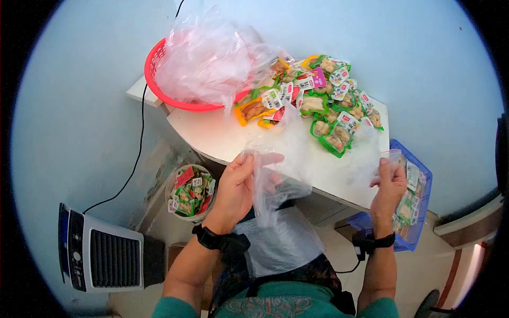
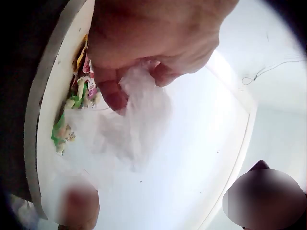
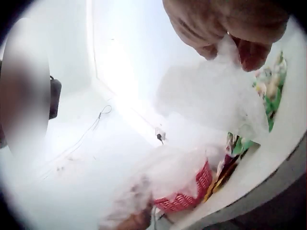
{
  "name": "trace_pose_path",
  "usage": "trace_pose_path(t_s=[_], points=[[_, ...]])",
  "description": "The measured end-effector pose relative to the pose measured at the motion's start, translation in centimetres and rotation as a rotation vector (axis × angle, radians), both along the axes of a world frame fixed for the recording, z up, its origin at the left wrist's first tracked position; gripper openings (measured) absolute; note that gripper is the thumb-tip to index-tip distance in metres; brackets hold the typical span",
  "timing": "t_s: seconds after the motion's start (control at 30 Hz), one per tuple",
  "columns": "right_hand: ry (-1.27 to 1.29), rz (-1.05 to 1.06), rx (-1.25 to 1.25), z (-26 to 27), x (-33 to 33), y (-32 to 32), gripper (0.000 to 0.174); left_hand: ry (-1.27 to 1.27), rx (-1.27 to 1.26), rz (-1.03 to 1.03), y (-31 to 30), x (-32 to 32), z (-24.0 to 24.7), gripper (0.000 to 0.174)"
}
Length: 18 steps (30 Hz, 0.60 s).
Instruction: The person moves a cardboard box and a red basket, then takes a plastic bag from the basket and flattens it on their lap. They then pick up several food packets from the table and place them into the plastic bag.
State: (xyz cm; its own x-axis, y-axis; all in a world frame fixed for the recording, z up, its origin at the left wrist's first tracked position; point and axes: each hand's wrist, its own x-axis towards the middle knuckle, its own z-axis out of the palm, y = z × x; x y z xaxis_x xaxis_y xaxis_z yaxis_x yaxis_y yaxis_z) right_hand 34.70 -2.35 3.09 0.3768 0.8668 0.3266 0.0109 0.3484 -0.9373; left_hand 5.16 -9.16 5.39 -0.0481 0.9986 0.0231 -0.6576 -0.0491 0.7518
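Note:
Thumb and fingers of my left hand [image 1: 237,186] pinch thin clear plastic bag film [image 1: 269,199] over the table's front edge. To the right, my right hand [image 1: 389,190] pinches a clear plastic bag [image 1: 366,153] at its edge. In the right wrist view this bag [image 3: 206,93] spreads out below the fingers; the left wrist view has crumpled film [image 2: 139,120] hanging from the left fingertips. Beyond both hands, a heap of small sealed food packets [image 1: 313,103] with green and orange edges lies on the white table [image 1: 212,132].
A red basket [image 1: 193,106] heaped with clear bags [image 1: 207,63] stands at the table's back left. Below left are a bucket [image 1: 172,185] of packets and an air cooler [image 1: 114,257]. A blue crate [image 1: 419,230] with packets sits at the right. Clear plastic [image 1: 283,246] covers the lap.

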Motion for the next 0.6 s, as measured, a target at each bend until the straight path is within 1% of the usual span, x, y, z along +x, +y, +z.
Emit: trace_pose_path(t_s=[0.07,0.17,0.2,0.27,0.3,0.37,0.4,0.5,0.6], points=[[-0.193,-0.140,0.125,0.0,0.9,1.1,0.017,-0.026,0.008,-0.048,-0.8,-0.2,-0.1,0.033],[-0.761,-0.231,0.312,0.7,0.4,1.7,0.021,-0.008,-0.019,-0.114,-1.9,-0.2,-0.6,0.043],[-0.848,-0.175,0.283,0.2,0.3,2.2,0.022,0.006,-0.033,-0.137,-2.2,-0.2,-0.7,0.046],[-1.019,-0.062,0.225,-1.7,0.0,3.7,0.030,0.108,-0.059,-0.124,-2.7,0.0,-0.8,0.043],[-0.867,0.040,0.119,-1.8,-0.5,3.7,0.036,0.159,-0.073,-0.117,-2.9,0.0,-0.9,0.042],[-0.555,0.242,-0.084,-1.8,-2.2,3.7,0.049,0.056,-0.103,-0.143,-3.3,-0.1,-1.4,0.042],[-0.455,0.327,-0.129,-1.7,-2.3,3.8,0.061,0.004,-0.119,-0.154,-3.6,-0.3,-1.9,0.042],[-0.433,0.377,-0.035,-3.0,-2.1,4.5,0.066,-0.142,-0.071,-0.203,-3.9,-0.7,-3.5,0.042],[-1.105,0.067,0.264,-2.2,-2.0,3.7,0.069,-0.125,-0.066,-0.200,-4.3,-0.9,-3.6,0.040]])
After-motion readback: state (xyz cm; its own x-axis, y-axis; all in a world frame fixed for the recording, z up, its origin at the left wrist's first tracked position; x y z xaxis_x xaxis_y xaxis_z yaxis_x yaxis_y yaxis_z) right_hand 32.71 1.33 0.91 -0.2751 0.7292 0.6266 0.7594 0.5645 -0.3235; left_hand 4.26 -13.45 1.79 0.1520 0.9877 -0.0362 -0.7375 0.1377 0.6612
